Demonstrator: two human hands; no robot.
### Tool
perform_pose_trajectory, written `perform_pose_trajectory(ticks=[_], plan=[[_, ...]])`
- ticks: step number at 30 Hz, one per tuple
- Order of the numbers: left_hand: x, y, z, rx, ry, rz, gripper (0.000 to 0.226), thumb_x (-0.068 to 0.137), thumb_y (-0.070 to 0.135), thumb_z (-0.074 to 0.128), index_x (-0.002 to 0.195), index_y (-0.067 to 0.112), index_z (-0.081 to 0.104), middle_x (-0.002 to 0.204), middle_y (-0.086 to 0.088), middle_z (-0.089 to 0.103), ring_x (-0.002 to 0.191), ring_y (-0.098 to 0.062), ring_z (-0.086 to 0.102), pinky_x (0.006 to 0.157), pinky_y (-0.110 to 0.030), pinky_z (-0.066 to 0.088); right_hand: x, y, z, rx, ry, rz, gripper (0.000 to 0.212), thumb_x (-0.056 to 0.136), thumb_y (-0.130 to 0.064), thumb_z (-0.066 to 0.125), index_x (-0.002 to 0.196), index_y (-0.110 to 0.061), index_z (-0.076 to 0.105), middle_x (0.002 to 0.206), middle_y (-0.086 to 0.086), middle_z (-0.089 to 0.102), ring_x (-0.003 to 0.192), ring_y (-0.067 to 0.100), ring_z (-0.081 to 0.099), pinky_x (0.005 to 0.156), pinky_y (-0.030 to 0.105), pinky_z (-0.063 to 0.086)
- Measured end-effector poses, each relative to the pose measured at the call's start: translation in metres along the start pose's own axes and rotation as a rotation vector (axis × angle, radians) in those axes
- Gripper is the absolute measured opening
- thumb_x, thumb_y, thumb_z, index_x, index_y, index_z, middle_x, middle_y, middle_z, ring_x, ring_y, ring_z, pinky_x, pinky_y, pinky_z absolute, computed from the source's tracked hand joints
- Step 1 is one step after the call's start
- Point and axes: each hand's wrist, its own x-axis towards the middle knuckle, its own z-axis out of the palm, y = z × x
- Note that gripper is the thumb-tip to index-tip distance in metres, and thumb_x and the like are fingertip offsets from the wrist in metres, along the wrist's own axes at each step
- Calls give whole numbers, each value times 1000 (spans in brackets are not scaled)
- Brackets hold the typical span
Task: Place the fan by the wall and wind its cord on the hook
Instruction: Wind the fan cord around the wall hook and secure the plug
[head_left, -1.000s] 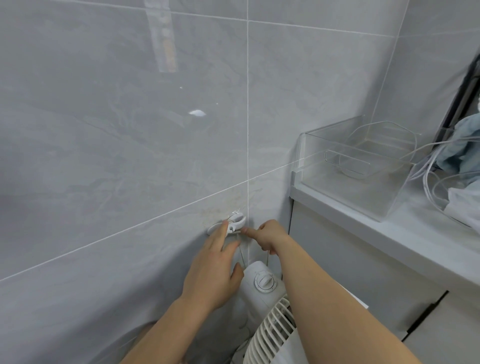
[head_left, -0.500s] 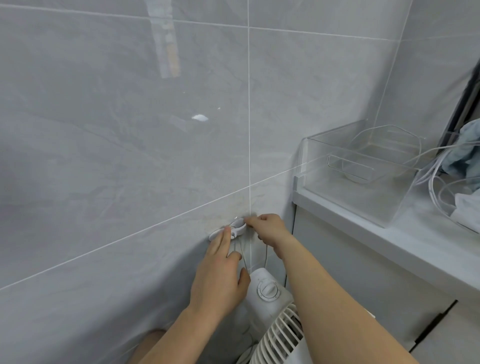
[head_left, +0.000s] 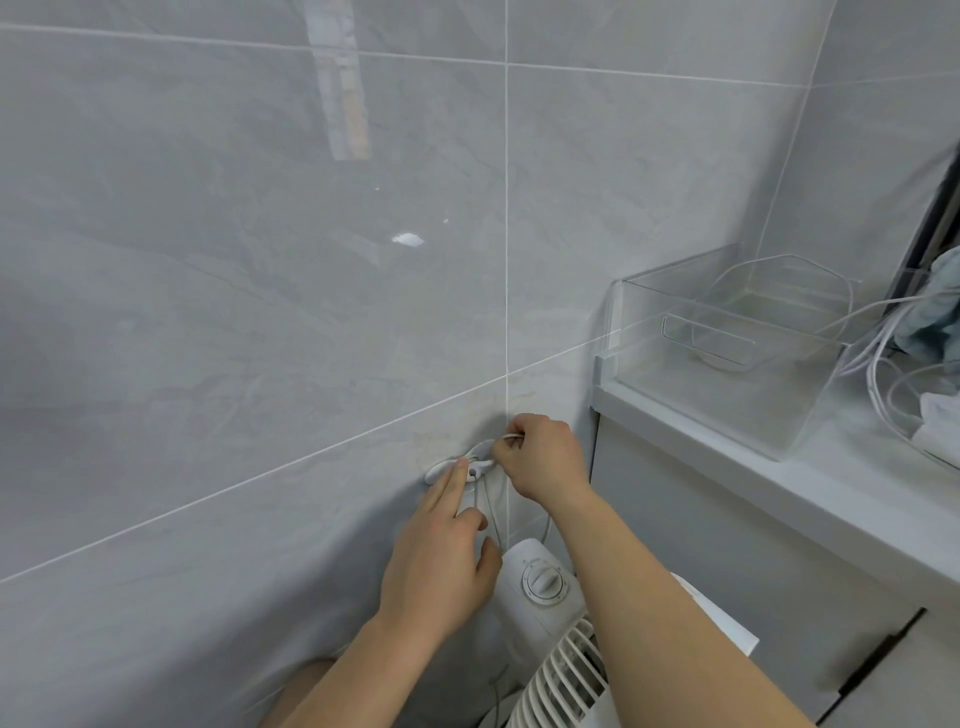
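Note:
A white fan (head_left: 540, 618) with a round dial stands against the grey tiled wall (head_left: 260, 312), low in the view. Its thin white cord (head_left: 493, 519) runs up to a small white hook (head_left: 439, 469) stuck on the wall. My right hand (head_left: 543, 457) pinches the cord at the hook's right end. My left hand (head_left: 441, 561) reaches up with straight fingers, the fingertips pressing on the hook and the cord lying there. Part of the fan is hidden behind my right forearm.
A grey cabinet (head_left: 727, 545) with a white counter stands right of the fan. On the counter sit a clear plastic bin (head_left: 727, 358), loose white cables (head_left: 878, 358) and a blue cloth (head_left: 935, 312) at the right edge.
My right hand has moved up and left along the wall to the hook, drawing the cord with it. My left hand has stayed with its fingertips on the hook.

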Motion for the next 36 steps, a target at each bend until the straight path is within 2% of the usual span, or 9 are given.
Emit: perform_pose_trajectory(ticks=[8, 12, 15, 19, 24, 28, 30, 33, 36], plan=[[-6, 7, 3, 19, 8, -11, 29, 87, 33, 58, 104, 18, 75, 171, -7, 13, 157, -18, 18, 100, -35, 53, 0, 4, -2, 174, 43, 154, 36, 88, -18, 64, 57, -13, 46, 52, 1, 45, 57, 23, 43, 49, 28, 32], [-6, 8, 0, 31, -6, -19, 31, 89, 34, 58, 111, 19, 74, 172, -4, 6, 158, -17, 13, 102, -35, 51, 2, 1, 1, 257, 60, 235, 28, 89, -19, 65, 64, -7, 57, 59, 7, 53, 60, 25, 46, 53, 28, 35], [-5, 7, -1, -3, 12, -25, 31, 89, 34, 57, 110, 20, 75, 171, -5, 14, 158, -16, 16, 106, -35, 50, 0, -4, 3, 253, 73, 194, 26, 90, -22, 65, 69, -6, 64, 61, 4, 59, 64, 28, 56, 58, 31, 43], [-1, 9, -5, -90, 128, 19, 29, 82, 34, 54, 97, 21, 75, 157, -9, 45, 148, -25, 39, 107, -41, 49, -4, -8, 0, 230, 52, 45, 19, 88, -25, 68, 71, -15, 71, 62, 0, 65, 70, 25, 63, 66, 34, 51], [-1, 27, -11, -540, 291, 19, 25, 83, 22, 60, 105, 26, 70, 118, 11, 54, 120, -15, 56, 100, -25, 43, -9, -11, -5, 269, 42, 42, 21, 83, -19, 68, 62, -15, 68, 52, -4, 56, 58, 18, 50, 57, 29, 42], [8, 28, 2, -713, 71, -183, 27, 79, 24, 59, 98, 41, 68, 126, 17, 59, 125, -6, 53, 100, -38, 48, -11, -17, -6, 348, 50, 65, 19, 83, -19, 63, 70, -15, 76, 57, -3, 65, 59, 16, 58, 56, 24, 44], [13, 29, 3, -764, -9, -251, 29, 77, 26, 56, 91, 48, 70, 130, 20, 60, 130, -5, 51, 100, -31, 44, -14, -20, -8, 413, 40, 49, 20, 85, -22, 63, 73, -18, 79, 60, -5, 69, 57, 9, 60, 57, 20, 46], [17, 36, -6, -889, -81, -272, 38, 79, 20, 56, 91, 52, 71, 115, 26, 69, 111, 8, 58, 89, -17, 40, -15, -25, -11, 504, -12, 22, 33, 86, -42, 62, 74, -17, 79, 71, -1, 76, 72, 16, 71, 74, 35, 59], [15, 39, -11, -963, -146, -308, 38, 83, 17, 57, 100, 46, 74, 103, 17, 75, 94, 2, 64, 91, -24, 43, -17, -25, -17, 587, -84, -11, 47, 90, -55, 54, 78, -18, 81, 80, -2, 80, 89, 15, 74, 93, 41, 56]])
